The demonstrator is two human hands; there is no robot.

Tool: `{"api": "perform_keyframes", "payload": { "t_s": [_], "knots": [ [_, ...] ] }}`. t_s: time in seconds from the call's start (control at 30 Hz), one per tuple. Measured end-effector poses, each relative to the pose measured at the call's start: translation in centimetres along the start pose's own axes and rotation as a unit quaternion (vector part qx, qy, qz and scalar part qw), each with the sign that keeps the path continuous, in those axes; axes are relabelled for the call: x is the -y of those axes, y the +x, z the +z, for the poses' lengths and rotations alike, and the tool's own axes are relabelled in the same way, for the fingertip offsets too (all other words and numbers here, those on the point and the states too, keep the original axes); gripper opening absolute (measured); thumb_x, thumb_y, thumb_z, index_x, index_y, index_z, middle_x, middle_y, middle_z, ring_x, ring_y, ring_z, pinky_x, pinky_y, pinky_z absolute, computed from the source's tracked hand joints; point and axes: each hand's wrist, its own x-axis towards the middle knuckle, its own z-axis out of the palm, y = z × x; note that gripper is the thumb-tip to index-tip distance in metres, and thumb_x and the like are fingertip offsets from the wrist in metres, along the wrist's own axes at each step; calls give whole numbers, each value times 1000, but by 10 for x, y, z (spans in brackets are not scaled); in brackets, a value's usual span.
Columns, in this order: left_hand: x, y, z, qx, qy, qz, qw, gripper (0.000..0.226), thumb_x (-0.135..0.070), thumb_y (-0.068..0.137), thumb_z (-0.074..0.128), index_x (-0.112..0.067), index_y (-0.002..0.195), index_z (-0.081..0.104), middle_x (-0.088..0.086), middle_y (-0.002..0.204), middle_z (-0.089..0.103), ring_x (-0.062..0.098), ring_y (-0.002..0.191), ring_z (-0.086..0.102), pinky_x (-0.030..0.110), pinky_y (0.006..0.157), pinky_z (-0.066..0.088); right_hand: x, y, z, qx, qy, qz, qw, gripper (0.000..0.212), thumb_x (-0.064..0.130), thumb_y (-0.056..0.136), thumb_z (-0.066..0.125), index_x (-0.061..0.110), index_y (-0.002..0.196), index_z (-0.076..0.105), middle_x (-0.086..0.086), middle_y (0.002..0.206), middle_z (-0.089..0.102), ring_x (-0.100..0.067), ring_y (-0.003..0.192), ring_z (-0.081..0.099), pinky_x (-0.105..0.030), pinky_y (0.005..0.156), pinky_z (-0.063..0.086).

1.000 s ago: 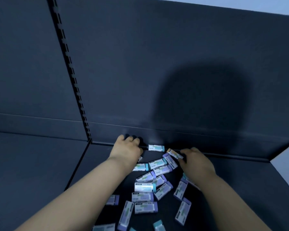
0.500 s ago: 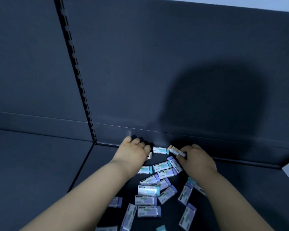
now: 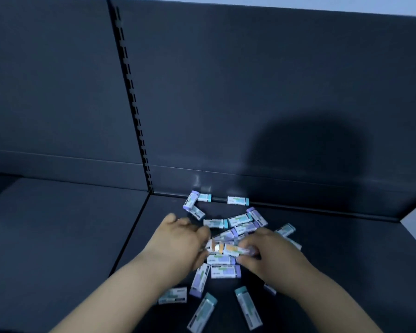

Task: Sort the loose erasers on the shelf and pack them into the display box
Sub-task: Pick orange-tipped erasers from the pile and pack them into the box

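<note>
Shelf (image 3: 341, 265) — loose erasers (image 3: 240, 218) lie scattered on its floor, some against the back wall (image 3: 250, 92). Above the pile, left hand (image 3: 181, 241) and right hand (image 3: 275, 258) pinch an orange eraser (image 3: 231, 249) by its ends — fingers curled.

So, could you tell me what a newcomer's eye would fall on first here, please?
The left hand and right hand meet mid-shelf over an orange-labelled eraser, pinched by the right. Around them, purple- and teal-ended erasers lie scattered on the dark shelf; a round shadow darkens the back panel.
</note>
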Motion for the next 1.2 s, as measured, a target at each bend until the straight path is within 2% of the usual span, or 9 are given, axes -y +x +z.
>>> {"api": "perform_keyframes", "payload": {
  "t_s": [0.2,0.3,0.43,0.67,0.73,0.83,0.9,1.07,1.2],
  "knots": [
    [-13,-20,20,61,1,10,998,33,-52,49,79,-34,72,65,-14,62,59,9,62,59,25,58,43,4,-15,20,-2,-62,-10,998,39,44,93,49,33,130,50,9,125,46,-11,115,49,-25,89,39],
    [-11,-24,29,50,-10,-28,998,43,-57,44,81,-37,81,70,-16,70,63,8,68,61,25,60,44,6,-17,23,-16,-74,-19,997,44,45,92,51,32,134,46,9,129,44,-12,119,45,-25,93,38],
    [-7,-29,18,55,-16,-85,995,35,-46,87,54,-32,119,55,-12,118,55,15,115,44,32,89,27,9,-14,24,-24,-76,-17,997,42,43,91,53,32,131,48,9,130,43,-11,121,44,-26,94,39],
    [1,-37,20,49,-56,-102,992,33,-40,91,49,-34,124,51,-14,122,50,13,119,38,29,87,20,19,-12,30,-37,-48,-19,998,34,39,91,55,32,124,53,12,120,45,-9,112,48,-24,90,41],
    [6,-41,15,5,-62,-111,992,34,-42,86,59,-35,119,57,-14,116,55,15,115,45,31,84,23,25,-11,31,-44,-42,-17,998,31,39,90,56,33,121,55,13,113,46,-10,106,50,-24,86,40],
    [23,-51,16,-39,-74,-85,993,39,-48,48,86,-40,83,71,-17,80,62,12,78,61,26,67,31,39,-7,33,-57,-33,-14,998,27,38,88,59,36,115,58,15,101,42,-9,102,52,-22,79,37],
    [37,-57,17,-49,-74,-88,992,44,-52,35,88,-43,73,70,-20,71,58,7,66,59,22,60,30,52,-1,37,-63,-25,-13,998,28,38,86,61,37,114,59,16,101,43,-7,102,52,-21,79,37],
    [85,-86,18,-88,-89,-82,989,47,-51,33,90,-45,75,70,-23,70,57,6,65,56,21,58,31,100,17,51,-66,-30,-28,997,28,39,85,61,37,112,59,13,101,46,-7,103,50,-21,81,38],
    [139,-117,14,-107,-80,-84,987,46,-49,37,90,-45,77,70,-23,72,57,5,65,55,22,58,32,155,37,71,-89,-23,-29,995,26,39,84,64,37,110,60,15,85,39,-5,99,50,-19,77,37]
  ]
}}
